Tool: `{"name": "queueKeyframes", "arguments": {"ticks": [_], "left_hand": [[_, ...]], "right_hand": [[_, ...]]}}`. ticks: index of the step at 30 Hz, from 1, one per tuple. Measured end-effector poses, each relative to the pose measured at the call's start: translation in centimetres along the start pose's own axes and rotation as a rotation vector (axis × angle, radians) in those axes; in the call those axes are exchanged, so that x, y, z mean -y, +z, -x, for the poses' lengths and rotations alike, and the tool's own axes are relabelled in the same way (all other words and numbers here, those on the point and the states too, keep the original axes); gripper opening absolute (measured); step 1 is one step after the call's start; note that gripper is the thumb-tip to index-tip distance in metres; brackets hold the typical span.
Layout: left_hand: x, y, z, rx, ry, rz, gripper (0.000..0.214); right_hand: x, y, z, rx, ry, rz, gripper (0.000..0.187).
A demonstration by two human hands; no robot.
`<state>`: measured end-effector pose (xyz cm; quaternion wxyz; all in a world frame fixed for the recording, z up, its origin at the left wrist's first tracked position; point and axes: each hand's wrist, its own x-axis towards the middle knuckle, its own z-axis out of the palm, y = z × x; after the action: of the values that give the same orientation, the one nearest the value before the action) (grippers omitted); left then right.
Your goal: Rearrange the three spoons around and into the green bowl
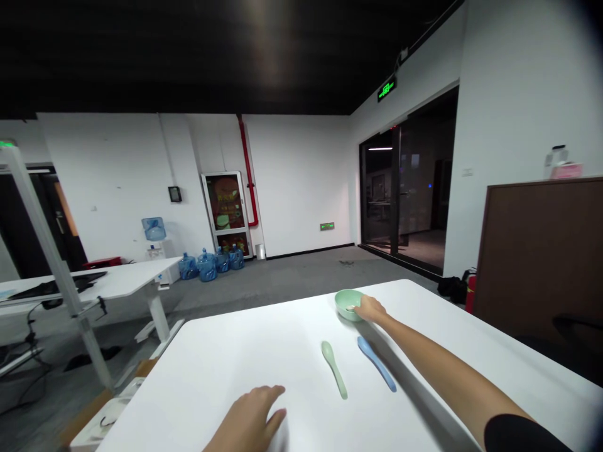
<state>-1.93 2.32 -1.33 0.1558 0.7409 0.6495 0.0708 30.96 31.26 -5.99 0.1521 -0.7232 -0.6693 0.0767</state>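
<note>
A light green bowl (343, 312) sits near the far edge of the white table (245, 358). My right hand (371, 309) grips the bowl's right rim, with fingers partly hidden behind the wall. A small pale patch shows inside the bowl by the fingertips, too small to name. Closer to me lie a pale green spoon (334, 369) and, to its right, a blue spoon (377, 364), both with their bowl ends pointing away from me. My left hand (254, 415) is open and holds nothing, over the table's near part, left of the green spoon.
Another white desk (127, 280) stands at the left, beside an upright post (47, 232). Several blue water jugs (207, 266) are on the floor by the back wall. A brown cabinet (532, 257) stands to the right. A box (101, 420) sits below the table's left edge.
</note>
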Motion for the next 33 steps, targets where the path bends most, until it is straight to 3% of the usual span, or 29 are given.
{"name": "queueKeyframes", "arguments": {"ticks": [3, 7, 12, 15, 21, 27, 33], "left_hand": [[0.1, 0.1, -0.1, 0.006, 0.006, 0.006, 0.049], [0.2, 0.2, 0.0, 0.005, 0.004, 0.009, 0.05], [-0.1, 0.1, 0.1, 0.009, 0.022, 0.011, 0.05], [-0.1, 0.2, 0.1, 0.007, 0.036, 0.009, 0.05], [0.3, 0.4, 0.2, 0.008, 0.058, 0.018, 0.052], [0.3, 0.3, 0.4, 0.013, 0.055, 0.012, 0.052], [0.0, 0.6, 0.2, 0.021, 0.055, 0.018, 0.053]], "right_hand": [[0.5, -0.4, 0.1, 0.022, 0.017, 0.0, 0.052], [0.8, -2.7, 1.7, 0.005, -0.033, -0.009, 0.042], [-0.7, -6.3, 6.0, -0.044, -0.161, -0.053, 0.038], [-2.1, -7.0, 9.1, 0.012, -0.197, -0.064, 0.036], [-4.5, -4.6, 12.9, 0.133, -0.172, -0.057, 0.034], [-5.8, -1.9, 12.9, 0.153, -0.134, 0.056, 0.032], [-7.2, -0.7, 12.3, 0.178, -0.124, 0.105, 0.028]]}}
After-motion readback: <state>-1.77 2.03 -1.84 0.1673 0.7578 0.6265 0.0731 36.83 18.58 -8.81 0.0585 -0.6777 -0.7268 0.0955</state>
